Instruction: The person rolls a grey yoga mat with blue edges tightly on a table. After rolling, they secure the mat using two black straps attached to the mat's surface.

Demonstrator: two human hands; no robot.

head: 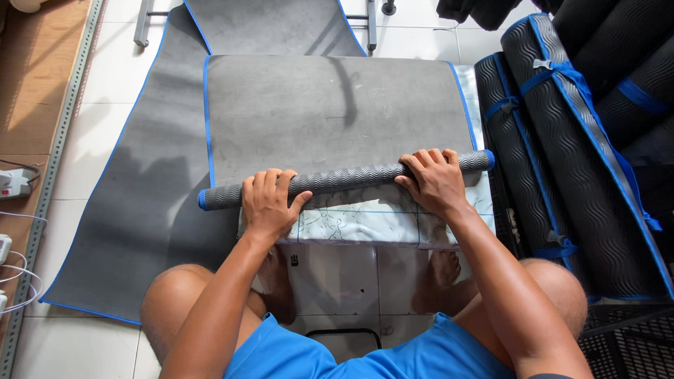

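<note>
A grey mat with blue edging (330, 112) lies flat on a low white table (365, 224), and its near end is rolled into a tight tube with a wavy texture (351, 179). My left hand (269, 201) is wrapped over the left part of the roll. Over the right part, near its blue end, sits my right hand (430, 180). Both hands press on the roll from above with fingers curled over it.
A second grey mat (133, 210) spreads over the tiled floor to the left and back. Several rolled, blue-strapped mats (562, 140) are stacked at the right. Cables and a power strip (14, 184) lie at the far left. My knees and bare feet are below the table.
</note>
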